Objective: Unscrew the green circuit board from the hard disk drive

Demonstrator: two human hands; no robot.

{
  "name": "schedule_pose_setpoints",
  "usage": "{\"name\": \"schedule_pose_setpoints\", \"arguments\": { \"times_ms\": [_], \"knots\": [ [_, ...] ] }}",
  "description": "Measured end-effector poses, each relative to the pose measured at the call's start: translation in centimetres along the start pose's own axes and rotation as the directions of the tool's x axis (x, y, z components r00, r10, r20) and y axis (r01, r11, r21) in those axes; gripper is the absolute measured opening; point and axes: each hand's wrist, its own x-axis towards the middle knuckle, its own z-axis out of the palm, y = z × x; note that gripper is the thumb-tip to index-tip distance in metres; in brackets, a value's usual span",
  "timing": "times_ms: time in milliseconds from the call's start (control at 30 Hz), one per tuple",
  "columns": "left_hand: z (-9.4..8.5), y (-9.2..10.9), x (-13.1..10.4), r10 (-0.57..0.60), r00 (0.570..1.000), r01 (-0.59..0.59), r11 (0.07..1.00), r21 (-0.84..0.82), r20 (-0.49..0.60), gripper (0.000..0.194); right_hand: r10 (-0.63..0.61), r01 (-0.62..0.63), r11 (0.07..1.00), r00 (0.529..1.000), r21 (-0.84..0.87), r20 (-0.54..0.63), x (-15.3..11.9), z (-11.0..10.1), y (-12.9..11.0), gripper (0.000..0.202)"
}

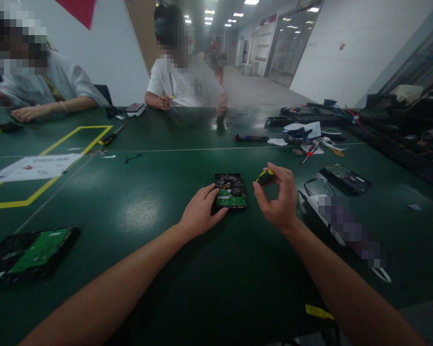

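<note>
In the middle of the green table lies a hard drive, its green circuit board facing up on the half nearer me. My left hand grips the drive's left and near edges, thumb along the front. Held in my right hand is a screwdriver with a yellow and black handle. Its thin shaft slants down to the left, and the tip is at the right edge of the circuit board. Whether it sits in a screw is too small to tell.
A second hard drive lies at the near left, another at the right. Further back are a yellow-black screwdriver, a paper sheet, a dark cylindrical tool and a red screwdriver. Two people sit across the table.
</note>
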Motion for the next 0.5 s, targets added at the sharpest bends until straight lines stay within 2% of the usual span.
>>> {"name": "schedule_pose_setpoints", "arguments": {
  "times_ms": [67,133,167,200,267,300,400,500],
  "knots": [
    [-0.3,0.3,0.0,0.008,1.0,-0.008,1.0,0.003,-0.026,0.07,0.041,-0.039,0.998,0.997,0.04,-0.062,0.3,-0.3,-0.1,0.061],
    [-0.9,1.0,-0.1,0.049,0.992,-0.047,0.999,0.022,-0.116,0.081,0.113,-0.108,0.99,0.992,0.089,-0.049,0.7,-0.5,-0.7,0.049],
    [-1.2,1.4,-0.3,0.091,0.983,-0.087,0.996,0.03,-0.159,0.086,0.153,-0.155,0.982,0.988,0.106,0.03,1.0,-0.6,-1.3,0.041],
    [-1.5,1.9,-0.4,0.14,0.97,-0.135,0.99,0.035,-0.198,0.088,0.158,-0.177,0.978,0.975,0.111,0.157,1.3,-0.6,-2.0,0.036],
    [-1.8,2.7,-0.9,0.225,0.946,-0.223,0.974,0.034,-0.233,0.086,0.107,-0.155,0.983,0.916,0.094,0.386,1.7,-0.7,-3.8,0.03],
    [-1.9,3.0,-1.2,0.252,0.939,-0.252,0.967,0.028,-0.236,0.079,0.081,-0.134,0.987,0.887,0.086,0.455,1.8,-0.7,-4.7,0.029],
    [-1.6,3.4,-2.0,0.293,0.938,-0.297,0.955,0.004,-0.186,0.053,0.004,-0.082,0.991,0.817,0.108,0.576,1.9,-1.4,-6.7,0.032],
    [-0.9,3.2,-2.8,0.383,0.902,-0.387,0.922,0.02,-0.198,0.052,-0.032,-0.06,0.991,0.751,0.117,0.659,1.5,-2.9,-7.4,0.03]
  ]
}}
